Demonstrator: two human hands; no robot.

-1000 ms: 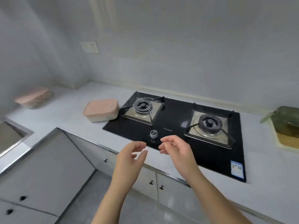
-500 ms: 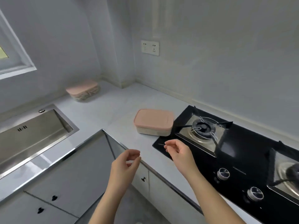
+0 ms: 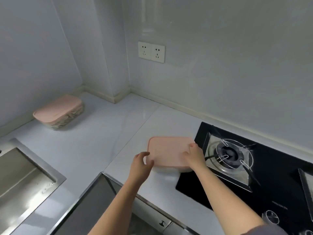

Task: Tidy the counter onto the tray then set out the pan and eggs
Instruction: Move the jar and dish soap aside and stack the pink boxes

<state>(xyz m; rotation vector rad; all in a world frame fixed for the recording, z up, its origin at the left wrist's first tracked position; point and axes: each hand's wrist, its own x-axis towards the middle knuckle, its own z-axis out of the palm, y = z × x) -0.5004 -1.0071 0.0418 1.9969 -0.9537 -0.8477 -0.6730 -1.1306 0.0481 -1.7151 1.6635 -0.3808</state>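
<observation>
Pink box (image 3: 169,152) is grasped by the right hand (image 3: 194,156); the released left hand (image 3: 141,164) is held just beside it. Tidying is judged barely begun.

2 pink-lidded containers are sitting on 1 counter (image 3: 101,133): a near container (image 3: 169,151) and a far container (image 3: 57,111). 2 hands are showing, a left hand (image 3: 140,167) and a right hand (image 3: 194,156). 1 sink (image 3: 25,180), 1 cooktop (image 3: 279,184), 1 whole burner (image 3: 227,153), 2 knobs (image 3: 271,217) and 2 wall outlets (image 3: 144,50) are also showing.
</observation>
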